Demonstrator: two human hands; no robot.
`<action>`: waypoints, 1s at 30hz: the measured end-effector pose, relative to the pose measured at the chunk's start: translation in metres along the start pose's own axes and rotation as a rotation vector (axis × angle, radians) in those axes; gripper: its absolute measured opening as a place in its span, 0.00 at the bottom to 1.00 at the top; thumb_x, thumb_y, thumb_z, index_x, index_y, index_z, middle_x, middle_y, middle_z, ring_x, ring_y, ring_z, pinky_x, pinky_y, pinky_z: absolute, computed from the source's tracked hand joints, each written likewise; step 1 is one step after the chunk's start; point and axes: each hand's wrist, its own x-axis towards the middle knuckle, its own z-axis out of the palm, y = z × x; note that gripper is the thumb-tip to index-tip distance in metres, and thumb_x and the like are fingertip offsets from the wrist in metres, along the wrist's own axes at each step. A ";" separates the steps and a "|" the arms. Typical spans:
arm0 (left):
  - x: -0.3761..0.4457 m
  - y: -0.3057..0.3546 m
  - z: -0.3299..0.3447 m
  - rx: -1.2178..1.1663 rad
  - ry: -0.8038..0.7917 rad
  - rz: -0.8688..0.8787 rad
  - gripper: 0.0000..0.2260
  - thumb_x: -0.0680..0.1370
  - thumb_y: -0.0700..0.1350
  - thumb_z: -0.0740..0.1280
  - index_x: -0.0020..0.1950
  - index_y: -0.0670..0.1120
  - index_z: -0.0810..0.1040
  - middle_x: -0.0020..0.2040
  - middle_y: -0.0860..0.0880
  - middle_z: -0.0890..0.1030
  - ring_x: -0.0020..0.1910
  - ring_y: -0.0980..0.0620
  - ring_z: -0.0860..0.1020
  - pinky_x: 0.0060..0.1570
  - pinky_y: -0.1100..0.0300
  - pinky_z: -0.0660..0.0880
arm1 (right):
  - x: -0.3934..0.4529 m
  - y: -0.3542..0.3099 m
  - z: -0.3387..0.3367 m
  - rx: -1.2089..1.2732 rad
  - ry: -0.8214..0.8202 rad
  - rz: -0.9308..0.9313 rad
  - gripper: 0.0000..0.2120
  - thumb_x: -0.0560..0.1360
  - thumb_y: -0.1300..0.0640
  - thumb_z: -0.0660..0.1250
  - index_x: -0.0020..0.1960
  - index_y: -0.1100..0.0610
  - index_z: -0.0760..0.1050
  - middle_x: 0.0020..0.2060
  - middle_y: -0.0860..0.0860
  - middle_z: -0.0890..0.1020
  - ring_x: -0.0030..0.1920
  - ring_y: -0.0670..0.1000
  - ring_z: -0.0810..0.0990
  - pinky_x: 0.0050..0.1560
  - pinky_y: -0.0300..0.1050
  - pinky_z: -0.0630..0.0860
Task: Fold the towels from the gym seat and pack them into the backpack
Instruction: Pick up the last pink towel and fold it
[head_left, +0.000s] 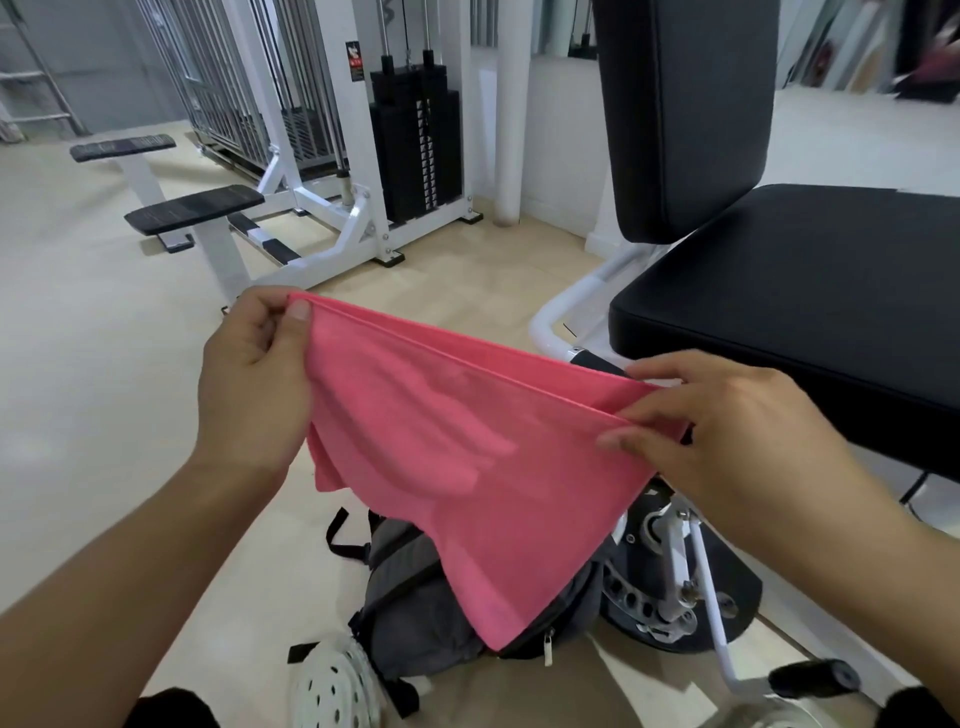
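While held up in mid-air, towel (457, 452): pink, doubled, hanging.
Left hand (254, 384): pinches 10 o'clock corner.
Right hand (727, 431): pinches 3 o'clock corner.
Backpack (415, 608): on floor, 6 o'clock of towel.

- Pink towel (467, 452) stretched in the air, doubled along its top edge.
- Left hand (254, 384) pinching one top corner, right hand (727, 431) pinching the other.
- Grey backpack (415, 613) on the floor beneath the towel.
- Black gym seat (800, 312) at right.
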 end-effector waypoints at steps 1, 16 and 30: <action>-0.001 0.001 0.001 0.006 0.008 0.001 0.11 0.85 0.47 0.61 0.46 0.59 0.77 0.42 0.59 0.79 0.42 0.61 0.75 0.47 0.62 0.71 | 0.002 0.001 -0.002 0.014 -0.030 0.004 0.12 0.73 0.41 0.65 0.46 0.42 0.87 0.53 0.37 0.83 0.47 0.41 0.80 0.52 0.46 0.79; -0.004 0.003 0.008 0.125 -0.015 -0.035 0.09 0.85 0.48 0.59 0.50 0.49 0.77 0.41 0.57 0.76 0.41 0.59 0.72 0.42 0.61 0.67 | 0.007 0.011 -0.009 -0.073 -0.076 -0.002 0.14 0.74 0.43 0.62 0.46 0.48 0.84 0.42 0.42 0.78 0.48 0.47 0.73 0.51 0.46 0.72; -0.010 -0.004 0.016 0.105 -0.216 -0.090 0.11 0.84 0.48 0.63 0.44 0.50 0.80 0.40 0.53 0.80 0.37 0.59 0.74 0.39 0.64 0.70 | 0.012 0.041 -0.048 1.001 -0.695 0.122 0.17 0.67 0.49 0.82 0.50 0.57 0.83 0.32 0.60 0.76 0.28 0.49 0.76 0.30 0.38 0.75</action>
